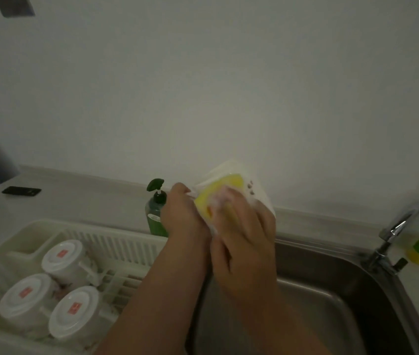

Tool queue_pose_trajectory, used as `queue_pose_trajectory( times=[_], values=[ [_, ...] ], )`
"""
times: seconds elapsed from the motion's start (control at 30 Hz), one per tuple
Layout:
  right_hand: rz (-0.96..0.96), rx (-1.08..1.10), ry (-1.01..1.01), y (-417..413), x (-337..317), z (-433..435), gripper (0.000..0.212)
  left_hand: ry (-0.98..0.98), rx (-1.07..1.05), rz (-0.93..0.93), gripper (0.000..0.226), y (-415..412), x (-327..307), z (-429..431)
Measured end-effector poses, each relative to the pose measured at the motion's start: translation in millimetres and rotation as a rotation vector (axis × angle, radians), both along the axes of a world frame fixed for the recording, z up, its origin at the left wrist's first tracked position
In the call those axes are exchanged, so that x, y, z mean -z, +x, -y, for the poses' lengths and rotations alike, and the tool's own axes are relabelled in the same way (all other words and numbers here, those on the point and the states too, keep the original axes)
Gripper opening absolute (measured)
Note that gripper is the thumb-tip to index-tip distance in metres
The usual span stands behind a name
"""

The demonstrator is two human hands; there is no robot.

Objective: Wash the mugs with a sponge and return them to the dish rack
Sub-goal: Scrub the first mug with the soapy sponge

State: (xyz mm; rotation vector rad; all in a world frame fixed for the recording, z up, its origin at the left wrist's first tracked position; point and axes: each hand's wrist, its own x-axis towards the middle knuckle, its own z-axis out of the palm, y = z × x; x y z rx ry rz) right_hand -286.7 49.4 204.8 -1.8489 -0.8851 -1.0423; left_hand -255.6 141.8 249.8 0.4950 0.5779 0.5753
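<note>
Three white mugs point(62, 260) are sitting upside down in the dish rack point(116, 242) on the pale counter point(75, 201), beside the steel sink point(331, 290). I'm watching a fourth mug point(259, 190) over the sink, before the bare wall point(229, 85), left hand point(180, 213) gripping it, right hand point(244, 234) curling round the yellow sponge point(218, 190) at its mouth.

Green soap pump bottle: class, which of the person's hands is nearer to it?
Left. The left hand, holding the mug, is just beside the soap bottle; the right hand, with the sponge, is farther right.
</note>
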Motion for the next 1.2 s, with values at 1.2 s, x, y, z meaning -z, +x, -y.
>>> queue_pose_trajectory(
  times=[1.2],
  values=[
    [-1.017, -0.271, 0.284, 52, -71, 49, 0.019, 0.21, 0.16, -0.126, 0.038, -12, 13, 17]
  ],
)
